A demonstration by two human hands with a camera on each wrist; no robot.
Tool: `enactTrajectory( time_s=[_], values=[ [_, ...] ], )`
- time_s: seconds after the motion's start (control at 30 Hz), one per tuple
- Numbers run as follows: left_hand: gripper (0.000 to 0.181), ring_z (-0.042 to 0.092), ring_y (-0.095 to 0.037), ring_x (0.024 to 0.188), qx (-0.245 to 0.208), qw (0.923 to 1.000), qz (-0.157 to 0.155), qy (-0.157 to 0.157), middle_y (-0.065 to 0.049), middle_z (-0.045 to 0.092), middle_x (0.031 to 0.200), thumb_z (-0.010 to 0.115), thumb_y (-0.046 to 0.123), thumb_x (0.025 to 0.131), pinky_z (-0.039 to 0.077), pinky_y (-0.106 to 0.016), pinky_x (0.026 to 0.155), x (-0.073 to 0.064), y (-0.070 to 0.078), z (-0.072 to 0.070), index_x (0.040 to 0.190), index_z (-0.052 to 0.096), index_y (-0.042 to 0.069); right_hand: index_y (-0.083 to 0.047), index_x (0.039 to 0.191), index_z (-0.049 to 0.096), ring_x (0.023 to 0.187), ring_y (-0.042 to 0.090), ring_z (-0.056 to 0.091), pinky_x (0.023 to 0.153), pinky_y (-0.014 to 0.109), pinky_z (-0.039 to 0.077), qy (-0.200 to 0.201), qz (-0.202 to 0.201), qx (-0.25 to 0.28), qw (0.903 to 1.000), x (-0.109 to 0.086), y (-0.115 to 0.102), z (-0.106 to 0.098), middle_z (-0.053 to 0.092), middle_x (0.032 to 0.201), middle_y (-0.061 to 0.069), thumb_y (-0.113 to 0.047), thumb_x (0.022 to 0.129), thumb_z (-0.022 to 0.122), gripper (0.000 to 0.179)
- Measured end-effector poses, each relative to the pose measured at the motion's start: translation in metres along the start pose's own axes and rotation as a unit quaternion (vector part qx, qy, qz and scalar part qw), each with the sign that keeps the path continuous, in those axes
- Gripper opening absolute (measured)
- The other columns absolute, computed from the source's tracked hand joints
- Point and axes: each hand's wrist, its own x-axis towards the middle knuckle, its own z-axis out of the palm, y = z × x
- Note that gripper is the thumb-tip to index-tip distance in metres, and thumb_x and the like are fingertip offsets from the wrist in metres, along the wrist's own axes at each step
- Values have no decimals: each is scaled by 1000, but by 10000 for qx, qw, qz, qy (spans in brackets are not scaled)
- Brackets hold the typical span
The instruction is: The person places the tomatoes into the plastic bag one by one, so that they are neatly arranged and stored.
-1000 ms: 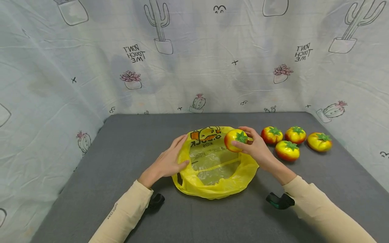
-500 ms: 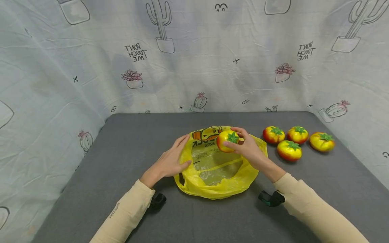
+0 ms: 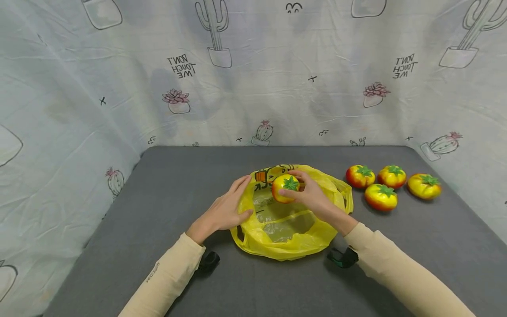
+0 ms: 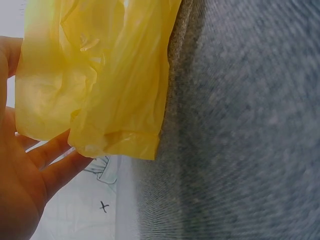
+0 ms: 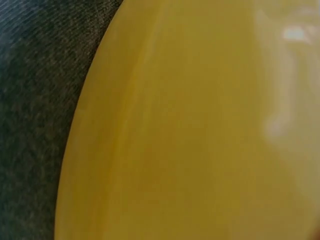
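Observation:
My right hand [image 3: 310, 193] grips a glossy yellow-and-red toy tomato [image 3: 280, 188] with a green leafy top, over the mouth of a yellow plastic bag [image 3: 273, 248]. The bag sits on the table with its opening facing up and a printed cartoon at its far rim. Straight, spread fingers of my left hand [image 3: 225, 209] rest against the bag's left side. In the left wrist view, that hand [image 4: 25, 180] touches the hanging yellow plastic [image 4: 120, 100]. Yellow plastic [image 5: 175, 130] fills most of the right wrist view, hiding the right hand almost wholly.
Several more toy tomatoes [image 3: 381, 197] lie in a group right of the bag on the grey table [image 3: 190, 176]. A white cloth with cactus drawings [image 3: 277, 101] hangs behind and beside the table. Black wrist gear [image 3: 342, 257] sits under each sleeve.
My right hand has carried the tomato leftward and slightly down over the bag's opening. The left hand has kept its place at the bag. The view has shifted slightly.

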Motion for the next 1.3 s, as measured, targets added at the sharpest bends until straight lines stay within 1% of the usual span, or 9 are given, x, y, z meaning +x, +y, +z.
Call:
enactTrajectory(
  time_s=[0.13, 0.3, 0.43, 0.53, 0.63, 0.7, 0.83, 1.03, 1.3],
  values=[
    [82, 57, -26, 87, 16, 10000, 38, -23, -6, 12, 157, 58, 36, 92, 35, -30, 45, 1, 1, 1, 155, 10, 11, -10, 144, 35, 98, 28, 53, 82, 45, 49, -64, 42, 9, 10000, 2, 1, 5, 43, 133, 16, -27, 86, 72, 70],
    [82, 56, -25, 81, 15, 9999, 98, -21, -7, 12, 157, 58, 35, 93, 34, -30, 43, 1, 4, 2, 154, 10, 11, -10, 144, 36, 100, 29, 53, 79, 42, 50, -201, 83, -91, 9997, 4, 2, 11, 43, 131, 17, -28, 87, 72, 70],
    [81, 57, -27, 92, -1, 10000, 37, -32, -5, 12, 157, 58, 34, 92, 40, -33, 51, 0, 5, 2, 154, 11, 11, -11, 144, 35, 106, 30, 52, 79, 40, 50, -276, 143, -233, 9992, 6, 1, 17, 42, 134, 15, -29, 87, 72, 70],
    [81, 55, -30, 107, 22, 10000, 2, -30, -5, 13, 157, 59, 33, 92, 47, -41, 64, -1, 5, 2, 154, 12, 11, -12, 144, 36, 109, 30, 51, 80, 38, 51, -310, 223, -354, 9986, 8, 1, 22, 42, 136, 13, -31, 86, 72, 71],
    [82, 51, -32, 115, 23, 10000, -18, -28, -5, 13, 157, 59, 33, 92, 48, -49, 75, -2, 5, 3, 154, 12, 12, -13, 143, 37, 107, 29, 52, 79, 37, 51, -331, 286, -381, 9983, 10, 0, 28, 44, 134, 12, -31, 85, 73, 70],
    [82, 50, -33, 118, 12, 10000, -6, -34, -6, 14, 157, 59, 34, 92, 48, -51, 78, -2, 5, 3, 154, 12, 11, -12, 143, 38, 104, 27, 53, 78, 36, 51, -329, 294, -389, 9983, 12, 0, 31, 46, 131, 12, -30, 85, 73, 70],
    [81, 51, -33, 115, -22, 10000, 44, -19, -6, 14, 157, 59, 33, 91, 49, -49, 76, -1, 5, 4, 154, 13, 11, -10, 143, 37, 99, 26, 54, 77, 37, 51, -309, 253, -410, 9984, 14, 1, 35, 46, 131, 13, -29, 86, 73, 70],
    [81, 49, -32, 119, -19, 10000, 60, -63, -5, 14, 157, 58, 33, 92, 49, -49, 78, 1, 6, 5, 154, 13, 10, -8, 142, 37, 101, 27, 54, 78, 37, 51, -216, 203, -363, 9989, 16, 3, 38, 46, 131, 14, -27, 85, 74, 70],
    [79, 49, -33, 118, 5, 9999, 159, -5, -8, 16, 156, 58, 32, 92, 49, -51, 77, 1, 6, 6, 154, 15, 8, -7, 145, 28, 116, 28, 48, 95, 43, 43, -12, 47, -579, 9983, 19, 5, 43, 38, 142, 14, -28, 83, 75, 80]
  ],
)
